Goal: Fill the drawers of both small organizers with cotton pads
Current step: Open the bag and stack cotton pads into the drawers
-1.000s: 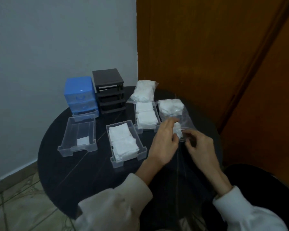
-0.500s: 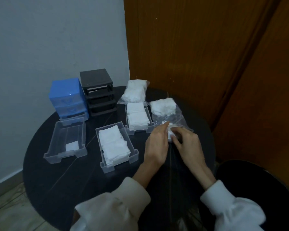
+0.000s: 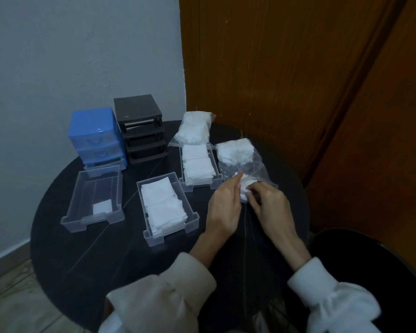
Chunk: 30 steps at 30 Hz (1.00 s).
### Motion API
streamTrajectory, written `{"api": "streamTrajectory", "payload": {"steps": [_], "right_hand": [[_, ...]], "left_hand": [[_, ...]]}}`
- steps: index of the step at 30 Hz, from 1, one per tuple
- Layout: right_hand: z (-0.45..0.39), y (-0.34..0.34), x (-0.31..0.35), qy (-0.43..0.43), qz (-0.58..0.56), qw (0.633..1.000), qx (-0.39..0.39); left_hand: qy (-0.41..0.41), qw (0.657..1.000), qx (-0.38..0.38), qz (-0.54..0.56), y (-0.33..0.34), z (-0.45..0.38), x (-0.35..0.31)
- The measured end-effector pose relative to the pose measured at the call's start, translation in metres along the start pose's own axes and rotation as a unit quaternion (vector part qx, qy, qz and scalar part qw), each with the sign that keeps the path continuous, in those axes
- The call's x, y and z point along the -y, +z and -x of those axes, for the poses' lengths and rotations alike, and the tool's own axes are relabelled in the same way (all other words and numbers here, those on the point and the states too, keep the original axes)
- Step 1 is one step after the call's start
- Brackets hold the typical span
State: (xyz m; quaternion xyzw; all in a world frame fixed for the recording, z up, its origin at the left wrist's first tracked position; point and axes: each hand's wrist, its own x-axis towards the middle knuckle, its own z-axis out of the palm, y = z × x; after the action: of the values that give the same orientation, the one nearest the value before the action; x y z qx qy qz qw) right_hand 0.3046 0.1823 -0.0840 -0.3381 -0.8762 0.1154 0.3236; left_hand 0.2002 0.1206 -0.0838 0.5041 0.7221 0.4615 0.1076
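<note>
Here, left hand (image 3: 223,205) and right hand (image 3: 269,203) both pinching a small clump of cotton pads (image 3: 245,191) at the open plastic bag (image 3: 250,168) mouth: feather-light, soft, squashable, best taken by the stack's edges.

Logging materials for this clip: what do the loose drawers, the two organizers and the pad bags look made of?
Drawers: clear, glossy plastic; the table shows through.
Blue organizer: shiny, probably translucent plastic.
Black organizer: opaque, duller plastic.
Bags: thin clear film, crinkled.
Pads: white, matte, soft-looking, likely cotton.
</note>
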Motion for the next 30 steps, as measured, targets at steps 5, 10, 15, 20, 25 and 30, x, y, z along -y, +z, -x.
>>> {"api": "streamTrajectory", "payload": {"steps": [5,10,15,20,25,30], "right_hand": [[0.004,-0.003,-0.001,0.015,-0.021,1.000,-0.011],[0.006,-0.011,-0.002,0.037,-0.063,0.997,-0.030],[0.007,-0.013,-0.005,0.049,-0.104,0.993,-0.034],[0.007,-0.011,-0.010,0.076,-0.127,0.988,-0.038],[0.008,-0.012,-0.011,0.079,-0.135,0.987,-0.032],[0.009,-0.012,-0.007,0.053,-0.089,0.995,0.000]], "left_hand": [[-0.009,1.000,0.010,0.001,0.001,-0.002,0.003],[-0.004,1.000,0.013,-0.001,0.001,-0.001,0.000],[-0.002,1.000,0.017,-0.004,0.000,0.000,-0.001],[-0.003,1.000,0.024,-0.005,-0.001,0.001,-0.001],[0.002,1.000,0.024,-0.019,0.000,0.001,0.000],[0.000,1.000,0.020,-0.010,0.001,0.001,0.002]]}}
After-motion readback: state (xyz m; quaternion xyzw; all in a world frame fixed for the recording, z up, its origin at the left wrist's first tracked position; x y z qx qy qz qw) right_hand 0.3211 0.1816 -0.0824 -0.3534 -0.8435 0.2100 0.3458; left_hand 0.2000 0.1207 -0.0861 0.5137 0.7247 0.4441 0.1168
